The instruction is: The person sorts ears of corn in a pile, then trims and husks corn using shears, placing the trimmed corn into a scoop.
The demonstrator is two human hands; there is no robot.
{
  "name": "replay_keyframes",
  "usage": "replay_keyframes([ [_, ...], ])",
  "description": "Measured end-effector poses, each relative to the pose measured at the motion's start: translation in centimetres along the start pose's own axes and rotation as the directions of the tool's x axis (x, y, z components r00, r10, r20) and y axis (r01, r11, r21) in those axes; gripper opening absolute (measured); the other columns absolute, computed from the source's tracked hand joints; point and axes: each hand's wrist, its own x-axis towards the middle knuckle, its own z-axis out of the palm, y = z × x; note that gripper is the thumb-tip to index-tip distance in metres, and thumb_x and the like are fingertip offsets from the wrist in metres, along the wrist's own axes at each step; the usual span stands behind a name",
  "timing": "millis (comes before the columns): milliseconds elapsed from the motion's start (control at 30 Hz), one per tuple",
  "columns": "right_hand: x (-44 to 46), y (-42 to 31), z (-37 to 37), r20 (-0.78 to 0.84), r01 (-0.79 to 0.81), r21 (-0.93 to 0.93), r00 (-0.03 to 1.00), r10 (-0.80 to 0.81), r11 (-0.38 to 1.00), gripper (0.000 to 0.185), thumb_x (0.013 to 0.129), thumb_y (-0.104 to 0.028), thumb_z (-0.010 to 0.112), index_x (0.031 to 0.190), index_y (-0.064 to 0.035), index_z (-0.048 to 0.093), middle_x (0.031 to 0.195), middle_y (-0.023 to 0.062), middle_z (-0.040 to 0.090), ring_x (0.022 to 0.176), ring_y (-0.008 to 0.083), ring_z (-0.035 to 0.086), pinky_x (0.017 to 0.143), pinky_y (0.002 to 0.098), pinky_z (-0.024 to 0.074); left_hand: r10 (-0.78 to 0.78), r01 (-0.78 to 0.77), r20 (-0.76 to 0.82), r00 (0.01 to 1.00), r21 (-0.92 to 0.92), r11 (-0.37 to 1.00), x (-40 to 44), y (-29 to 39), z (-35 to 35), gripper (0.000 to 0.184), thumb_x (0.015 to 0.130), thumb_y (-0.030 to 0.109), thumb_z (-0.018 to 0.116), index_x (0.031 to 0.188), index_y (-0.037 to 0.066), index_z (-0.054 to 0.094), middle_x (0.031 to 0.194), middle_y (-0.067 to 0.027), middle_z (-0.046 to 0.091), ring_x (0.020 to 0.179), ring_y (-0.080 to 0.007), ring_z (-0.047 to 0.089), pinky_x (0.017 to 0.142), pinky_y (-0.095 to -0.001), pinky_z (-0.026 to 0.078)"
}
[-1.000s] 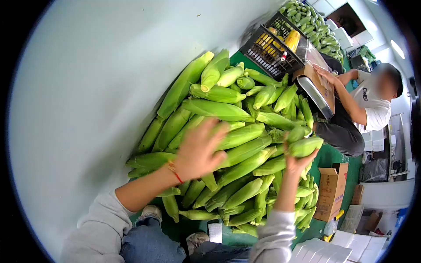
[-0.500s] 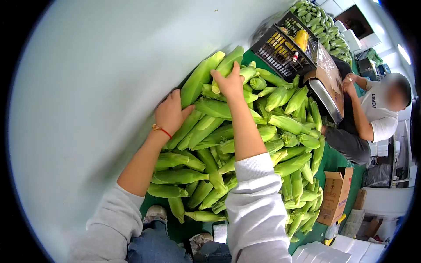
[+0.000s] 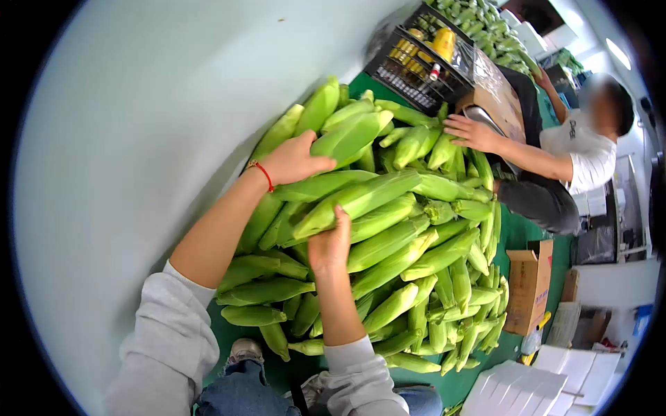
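Observation:
A large heap of corn ears in green husks [image 3: 392,308] lies in front of me against the pale wall. My left hand [image 3: 295,161] is closed around the near end of a husked ear of corn [image 3: 352,136] at the upper part of the heap. Lower down, my right hand [image 3: 329,244] grips another ear of corn [image 3: 368,199], its thumb on top and its other fingers hidden beneath. Both ears point away to the upper right, over the other ears.
A co-worker's hand [image 3: 475,133] reaches to the far edge of the heap. Behind stand a black crate [image 3: 420,76] with yellow items and more green produce [image 3: 479,28]. A cardboard box [image 3: 528,288] and white foam boxes [image 3: 513,392] are at the right.
My right hand has come down and nearer, now holding an ear of corn. My left hand has moved up and right onto another ear. The co-worker's hand has reached to the heap.

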Motion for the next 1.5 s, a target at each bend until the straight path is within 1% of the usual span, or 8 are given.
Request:
replay_keyframes([
  [467, -8.6, 0.0, -4.2, -0.006, 0.14, 0.137, 0.99, -0.14, 0.981, 0.069, 0.082, -0.043, 0.058, 0.134, -0.0061, 0.033, 0.129, 0.0115, 0.044, 0.122, 0.0281, 0.041, 0.104, 0.0442, 0.0322, 0.1, -0.083, 0.032, 0.994, -0.351, 0.933, -12.7, 0.4, 5.2, 0.062, 0.067, 0.027, 0.08, 0.116, 0.004, 0.048, 0.123, -0.013, 0.045, 0.132, -0.0328, 0.029, 0.106, -0.0426, 0.026],
  [667, -6.2, -15.0, -4.1, -0.027, 0.488, -0.06, 0.871, -0.49, 0.871, 0.066, 0.089, -0.051, 0.043, 0.139, -0.0105, 0.028, 0.127, 0.0148, 0.045, 0.119, 0.0277, 0.044, 0.097, 0.0436, 0.0417, 0.47, -0.484, -0.114, 0.875, -0.23, 0.845, -4.0, 11.3, 12.9, 0.061, 0.071, 0.029, 0.077, 0.117, 0.001, 0.048, 0.124, -0.0187, 0.046, 0.121, -0.0311, 0.042, 0.103, -0.0409, 0.032],
  [900, 7.2, -32.4, -9.8, -0.388, 0.163, -0.283, 0.882, -0.268, 0.945, 0.064, 0.088, -0.05, 0.052, 0.134, -0.0102, 0.034, 0.129, 0.0165, 0.039, 0.115, 0.0315, 0.042, 0.1, 0.0504, 0.0354, 0.533, -0.57, -0.216, 0.818, -0.174, 0.803, 0.5, 14.6, 19.6, 0.052, 0.083, 0.022, 0.063, 0.126, -0.001, 0.044, 0.123, -0.0211, 0.05, 0.115, -0.0337, 0.048, 0.098, -0.0396, 0.039],
  [1067, 1.5, -27.5, -9.0, -0.035, 0.518, -0.717, 0.641, -0.767, 0.466, 0.047, 0.094, -0.033, 0.048, 0.131, -0.0044, 0.041, 0.13, 0.0151, 0.044, 0.121, 0.0279, 0.042, 0.099, 0.044, 0.0375, 0.533, -0.545, -0.187, 0.826, -0.017, 0.838, -17.6, 2.9, 13.7, 0.041, 0.08, 0.01, 0.062, 0.12, 0.006, 0.053, 0.114, -0.0133, 0.057, 0.106, -0.0292, 0.055, 0.089, -0.0408, 0.042],
  [1133, -3.4, -19.6, -9.2, 0.2, 0.662, -0.711, 0.513, -0.835, 0.236, 0.042, 0.093, -0.03, 0.049, 0.125, -0.0026, 0.047, 0.123, 0.0139, 0.051, 0.115, 0.0257, 0.048, 0.094, 0.0413, 0.0404, 0.183, -0.168, -0.094, 0.979, 0.15, 0.974, -25.4, -3.2, 11.4, 0.047, 0.078, 0.015, 0.066, 0.121, 0.004, 0.05, 0.118, -0.0141, 0.053, 0.115, -0.033, 0.046, 0.098, -0.0448, 0.035],
  [1200, -7.2, -11.3, -11.4, 0.221, 0.427, -0.894, 0.683, -0.696, 0.136, 0.028, 0.093, -0.022, 0.049, 0.109, 0.0002, 0.056, 0.109, 0.0136, 0.056, 0.098, 0.023, 0.054, 0.086, 0.0364, 0.0448, -0.118, 0.184, -0.199, 0.973, 0.356, 0.916, -30.5, -6.3, 10.0, 0.056, 0.075, 0.019, 0.069, 0.124, 0.004, 0.047, 0.127, -0.0169, 0.046, 0.119, -0.0347, 0.042, 0.099, -0.0462, 0.034],
  [1300, -12.7, 1.7, -13.4, -0.001, 0.21, -0.805, 0.935, -0.356, 0.555, 0.009, 0.09, -0.012, 0.054, 0.094, -0.0051, 0.05, 0.086, 0.0057, 0.052, 0.078, 0.0143, 0.05, 0.071, 0.027, 0.0429, -0.184, 0.276, -0.225, 0.957, 0.505, 0.818, -31.1, -10.4, 7.1, 0.065, 0.073, 0.03, 0.072, 0.126, 0.005, 0.045, 0.129, -0.0177, 0.044, 0.117, -0.0358, 0.043, 0.099, -0.0453, 0.035],
  [1500, -17.1, 13.0, -12.6, -0.267, -0.337, -0.572, 0.939, 0.218, 0.748, 0.065, 0.083, -0.016, 0.068, 0.129, -0.0017, 0.025, 0.11, 0.011, 0.045, 0.099, 0.0196, 0.05, 0.086, 0.0307, 0.0427, -0.495, 0.423, 0.045, 0.868, 0.454, 0.784, -24.9, -12.3, 4.6, 0.067, 0.067, 0.035, 0.076, 0.12, 0.002, 0.049, 0.128, -0.0176, 0.046, 0.117, -0.0324, 0.045, 0.093, -0.0385, 0.041],
])
